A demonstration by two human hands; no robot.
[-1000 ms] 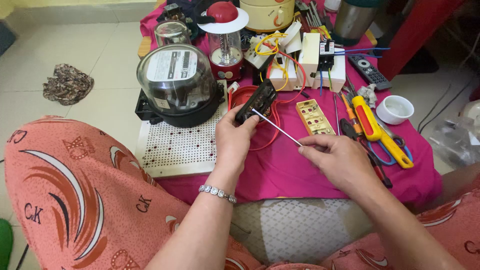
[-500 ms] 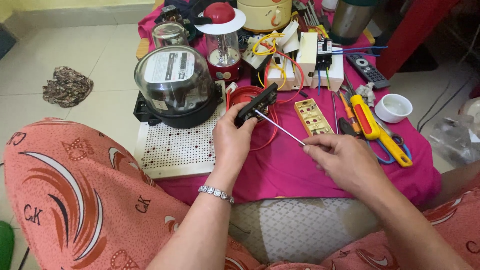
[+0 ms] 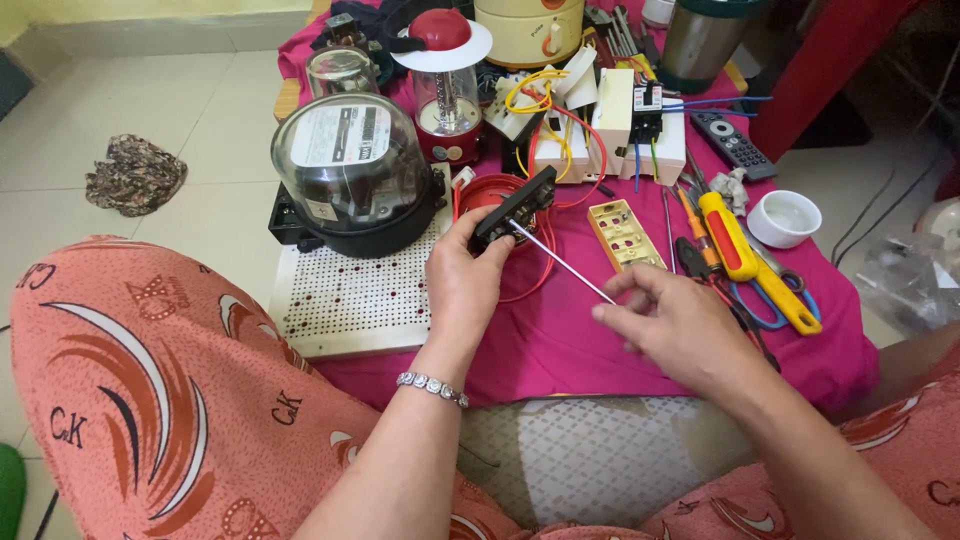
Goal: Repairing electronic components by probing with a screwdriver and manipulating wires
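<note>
My left hand (image 3: 462, 283) is clenched around a black switch module (image 3: 513, 207), holding it up over the middle of the low table (image 3: 560, 345) with its pink cloth, just above a red round cover (image 3: 487, 192) that lies there. My right hand (image 3: 680, 325) pinches the handle end of a thin screwdriver (image 3: 558, 262), whose metal shaft slants up and left so that its tip meets the underside of the module. Left of my left hand a glass-domed electricity meter (image 3: 348, 170) stands on a white perforated board (image 3: 345, 300) at the table's left edge. Just behind my right hand lies a yellow socket insert (image 3: 625, 232), and to its right a yellow-handled screwdriver (image 3: 728, 235) rests among pliers and blue-handled scissors (image 3: 765, 310). Near the right edge sits a small white bowl (image 3: 785, 218); I cannot tell whether anything is in it. Toward the back stand a wired white switch assembly (image 3: 610, 135), a red-topped lantern (image 3: 445, 85) and a black remote control (image 3: 732, 145).
</note>
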